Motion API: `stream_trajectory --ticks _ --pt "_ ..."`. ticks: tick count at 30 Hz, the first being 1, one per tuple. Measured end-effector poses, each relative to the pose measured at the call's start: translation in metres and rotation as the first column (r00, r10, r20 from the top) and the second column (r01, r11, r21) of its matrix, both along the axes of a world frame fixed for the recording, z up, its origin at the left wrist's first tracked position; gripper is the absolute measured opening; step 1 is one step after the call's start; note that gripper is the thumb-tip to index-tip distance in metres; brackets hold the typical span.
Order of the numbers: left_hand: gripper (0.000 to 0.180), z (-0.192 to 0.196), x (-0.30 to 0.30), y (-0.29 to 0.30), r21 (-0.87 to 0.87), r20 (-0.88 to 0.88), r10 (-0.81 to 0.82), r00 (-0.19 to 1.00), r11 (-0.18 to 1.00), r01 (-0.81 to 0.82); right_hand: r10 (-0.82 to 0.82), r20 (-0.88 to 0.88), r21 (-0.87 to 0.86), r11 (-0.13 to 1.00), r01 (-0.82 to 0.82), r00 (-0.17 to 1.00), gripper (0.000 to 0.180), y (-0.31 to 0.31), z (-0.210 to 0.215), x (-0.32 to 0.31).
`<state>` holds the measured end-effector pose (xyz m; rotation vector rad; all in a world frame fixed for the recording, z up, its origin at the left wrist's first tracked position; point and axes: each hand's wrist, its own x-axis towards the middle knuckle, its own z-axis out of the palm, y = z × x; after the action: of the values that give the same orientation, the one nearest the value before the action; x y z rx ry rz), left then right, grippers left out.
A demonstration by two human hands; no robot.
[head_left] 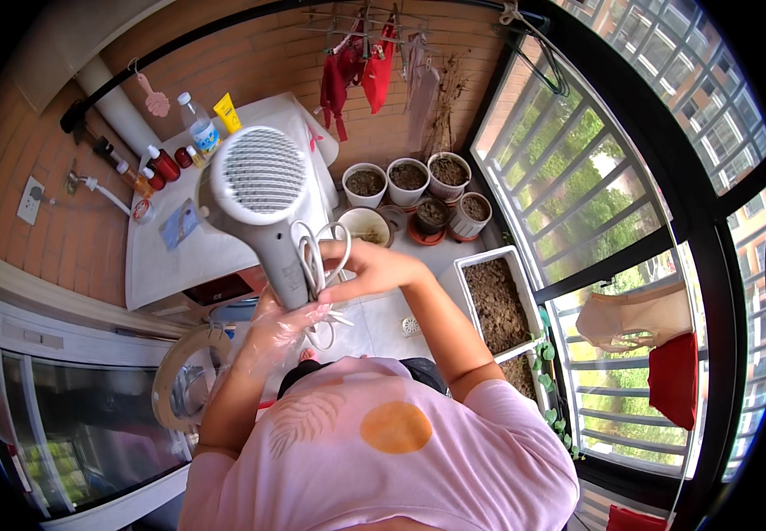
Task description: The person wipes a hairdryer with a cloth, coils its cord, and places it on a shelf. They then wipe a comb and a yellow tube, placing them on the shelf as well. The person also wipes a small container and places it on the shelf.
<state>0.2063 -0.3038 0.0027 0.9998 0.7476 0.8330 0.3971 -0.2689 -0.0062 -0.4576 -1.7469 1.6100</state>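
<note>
A grey hair dryer (287, 276) with a round, ribbed white grille stands upright in front of me, its head at the top. My left hand (284, 326), in a clear plastic glove, is closed round the bottom of its handle. A white power cord (309, 250) lies in loops against the handle's right side. My right hand (365, 268), which looks bare, has its fingers curled on these loops beside the handle. Part of the cord hangs below my hands, and the left fingers are partly hidden.
Bottles (199, 128) and a yellow tube (227, 113) stand on a white-covered top (157, 270) at the left. Below it a round door (170, 380) hangs open. Several soil-filled pots (408, 177) and a long planter (494, 301) line the far and right sides. Red laundry (379, 75) hangs overhead.
</note>
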Motion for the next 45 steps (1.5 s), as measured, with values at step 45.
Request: stream_trajectory --ticks 45 --pt "0.028 -0.011 -0.013 0.006 0.155 0.029 0.287 0.957 0.945 -0.288 -0.686 0.206 0.4 0.709 0.58 0.697 0.061 -0.038 -0.026 -0.074"
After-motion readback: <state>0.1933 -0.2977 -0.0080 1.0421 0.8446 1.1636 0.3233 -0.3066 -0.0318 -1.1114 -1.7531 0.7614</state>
